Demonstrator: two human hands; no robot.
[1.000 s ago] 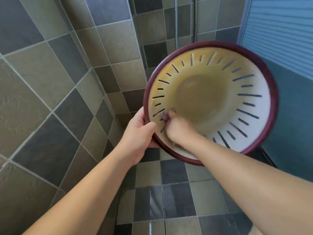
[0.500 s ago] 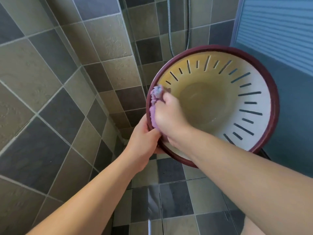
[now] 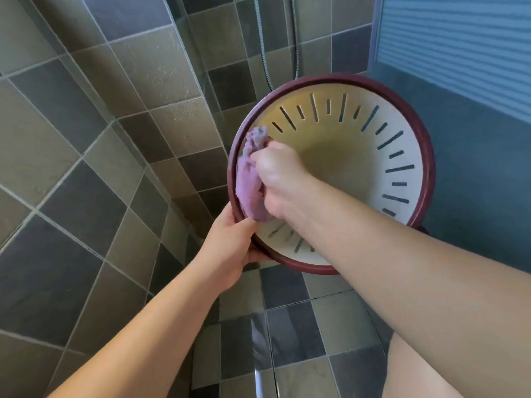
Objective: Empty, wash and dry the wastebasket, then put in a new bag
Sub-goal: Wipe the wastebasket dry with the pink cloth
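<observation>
Both hands work the wastebasket (image 3: pixel 402 133), held in the air before the tiled wall (image 3: pixel 86 139). Left hand (image 3: pixel 230 248) grips its dark red rim; right hand (image 3: pixel 275 173), inside, clutches a purple cloth (image 3: pixel 250 179) against the left wall.

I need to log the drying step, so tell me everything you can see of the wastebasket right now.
The wastebasket is round, looks like plastic, cream inside with a dark red rim, and has narrow slots cut through its wall. It is held up off the tiled floor, tipped with its opening toward the camera. The left hand grips its lower-left rim. The right hand reaches inside, pressing a purple cloth against the left inner wall and rim.
</observation>
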